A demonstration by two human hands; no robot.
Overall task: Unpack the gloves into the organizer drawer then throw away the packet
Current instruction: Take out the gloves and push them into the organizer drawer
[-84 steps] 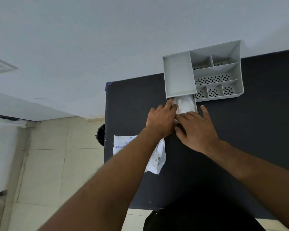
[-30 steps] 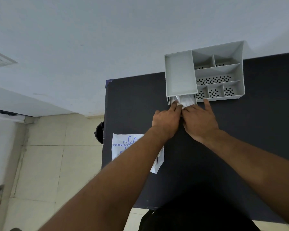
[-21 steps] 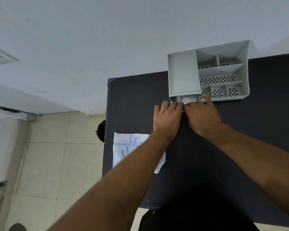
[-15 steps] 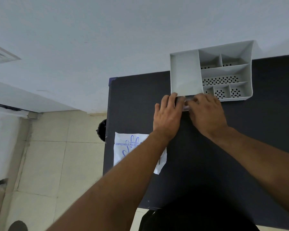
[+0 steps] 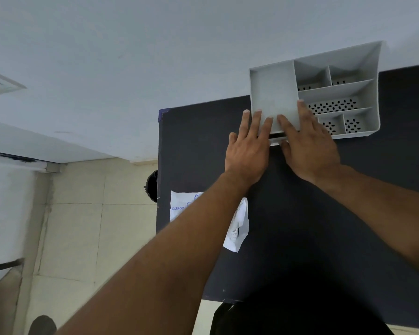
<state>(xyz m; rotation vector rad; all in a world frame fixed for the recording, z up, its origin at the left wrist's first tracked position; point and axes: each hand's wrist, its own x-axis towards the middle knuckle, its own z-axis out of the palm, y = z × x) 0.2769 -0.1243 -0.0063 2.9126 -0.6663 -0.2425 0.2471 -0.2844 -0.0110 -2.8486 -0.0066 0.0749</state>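
A grey plastic organizer (image 5: 273,93) with several compartments stands at the far edge of the black table (image 5: 300,213). Its drawer (image 5: 275,140) at the front left shows only a thin front strip, pushed almost fully in; the gloves are hidden inside. My left hand (image 5: 248,148) and my right hand (image 5: 307,146) lie flat, fingers spread, on the organizer's front left part and against the drawer front. The white glove packet (image 5: 237,228) with blue print lies on the table near its left edge, partly under my left forearm.
A dark round object (image 5: 153,187), perhaps a bin, shows on the tiled floor just past the table's left edge. A pale wall rises behind the table. Bare black tabletop lies right of my arms.
The drawer with the gloves has slid from half open to almost shut. Both hands moved forward with it and now rest on the organizer's front.
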